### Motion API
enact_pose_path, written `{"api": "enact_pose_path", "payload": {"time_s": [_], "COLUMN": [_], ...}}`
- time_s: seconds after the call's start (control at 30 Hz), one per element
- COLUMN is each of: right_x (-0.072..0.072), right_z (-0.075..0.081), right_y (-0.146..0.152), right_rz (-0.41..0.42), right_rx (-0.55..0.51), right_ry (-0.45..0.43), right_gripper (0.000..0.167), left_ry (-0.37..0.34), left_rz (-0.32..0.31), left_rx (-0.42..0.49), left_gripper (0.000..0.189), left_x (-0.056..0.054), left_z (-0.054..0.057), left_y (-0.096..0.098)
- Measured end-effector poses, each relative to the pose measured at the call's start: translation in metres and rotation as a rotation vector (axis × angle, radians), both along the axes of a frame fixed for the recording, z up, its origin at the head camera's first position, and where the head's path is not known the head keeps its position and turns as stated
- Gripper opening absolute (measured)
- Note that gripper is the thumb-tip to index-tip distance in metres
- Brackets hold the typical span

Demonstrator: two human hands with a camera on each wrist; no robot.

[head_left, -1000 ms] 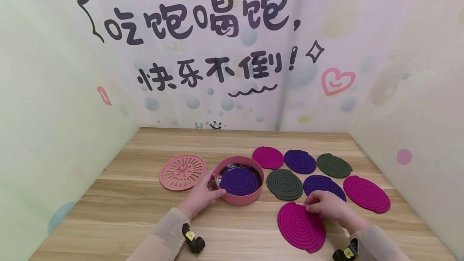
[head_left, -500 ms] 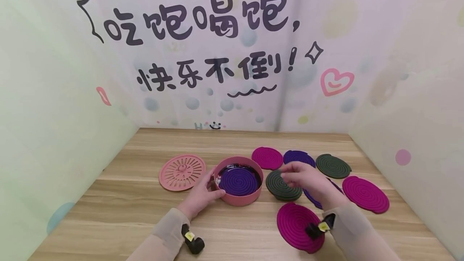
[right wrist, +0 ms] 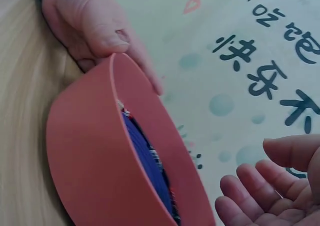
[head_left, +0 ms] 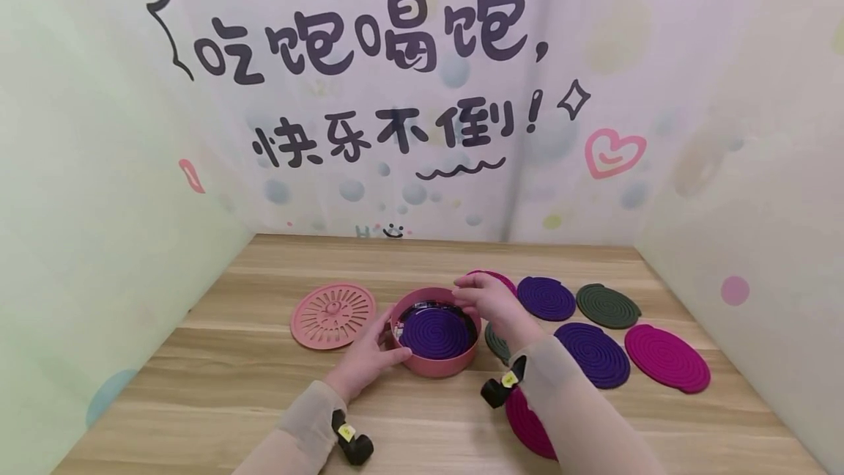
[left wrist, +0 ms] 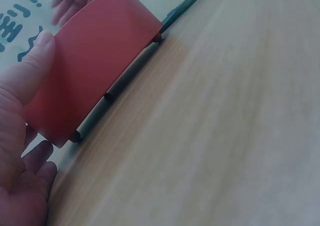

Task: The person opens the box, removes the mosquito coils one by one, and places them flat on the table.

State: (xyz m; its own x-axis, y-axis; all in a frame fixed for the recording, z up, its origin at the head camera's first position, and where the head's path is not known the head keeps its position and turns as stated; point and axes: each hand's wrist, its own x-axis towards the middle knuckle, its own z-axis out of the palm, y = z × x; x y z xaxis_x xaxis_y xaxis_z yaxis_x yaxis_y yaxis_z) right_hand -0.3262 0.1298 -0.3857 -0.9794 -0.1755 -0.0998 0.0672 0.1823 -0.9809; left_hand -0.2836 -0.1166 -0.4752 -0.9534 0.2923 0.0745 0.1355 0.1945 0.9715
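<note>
My left hand [head_left: 365,358] holds the side of a pink round mosquito coil box [head_left: 440,367], its thumb on the near wall and fingers toward the far side. Inside the box lies a purple spiral mosquito coil [head_left: 435,333]. My right hand [head_left: 491,304] is at the box's right rim in the head view, fingers loosely bent. In the right wrist view the right hand [right wrist: 275,196] is apart from the box wall [right wrist: 95,151] with nothing in it. Small feet show under the box [left wrist: 95,60] in the left wrist view.
The slotted pink lid [head_left: 332,316] lies left of the box. Several coils lie to the right: purple ones [head_left: 546,297], a green one [head_left: 608,305] and a magenta one [head_left: 667,358]. My right arm partly covers a nearer magenta coil [head_left: 527,427] and another green coil [head_left: 496,343].
My right hand has left the near magenta coil and moved left and away from me to the box's right rim. The left hand stays on the box.
</note>
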Motion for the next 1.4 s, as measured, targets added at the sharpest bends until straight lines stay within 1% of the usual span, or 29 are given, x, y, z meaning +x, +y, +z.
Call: {"api": "enact_pose_path", "payload": {"time_s": [0.1,0.2,0.33,0.43,0.6,0.8,1.03,1.4], "right_x": [-0.003,-0.004,-0.004,-0.004,-0.004,-0.004,-0.004,0.000], "right_z": [-0.005,-0.010,-0.015,-0.020,-0.026,-0.030,-0.028,-0.012], "right_y": [-0.011,-0.019,-0.027,-0.031,-0.035,-0.038,-0.039,-0.035], "right_rz": [-0.021,-0.039,-0.050,-0.049,-0.050,-0.064,-0.093,-0.125], "right_rx": [0.032,0.089,0.157,0.173,0.213,0.240,0.217,0.184], "right_ry": [-0.002,0.006,0.025,0.030,0.007,0.013,0.023,0.018], "right_gripper": [0.033,0.032,0.029,0.027,0.022,0.020,0.020,0.021], "left_ry": [0.010,0.015,0.025,0.027,0.022,0.034,0.036,0.046], "left_rz": [-0.008,-0.010,0.004,0.013,0.030,0.032,0.023,0.038], "left_rx": [0.000,-0.001,-0.023,-0.031,-0.028,-0.055,-0.038,-0.019], "left_gripper": [0.088,0.087,0.086,0.086,0.085,0.085,0.088,0.087], "left_x": [0.000,0.000,-0.001,-0.001,-0.002,-0.001,-0.002,-0.003], "left_z": [0.001,0.002,0.000,-0.002,-0.005,-0.003,-0.003,-0.004], "left_y": [0.001,0.001,0.000,0.000,0.001,0.000,0.001,0.001]}}
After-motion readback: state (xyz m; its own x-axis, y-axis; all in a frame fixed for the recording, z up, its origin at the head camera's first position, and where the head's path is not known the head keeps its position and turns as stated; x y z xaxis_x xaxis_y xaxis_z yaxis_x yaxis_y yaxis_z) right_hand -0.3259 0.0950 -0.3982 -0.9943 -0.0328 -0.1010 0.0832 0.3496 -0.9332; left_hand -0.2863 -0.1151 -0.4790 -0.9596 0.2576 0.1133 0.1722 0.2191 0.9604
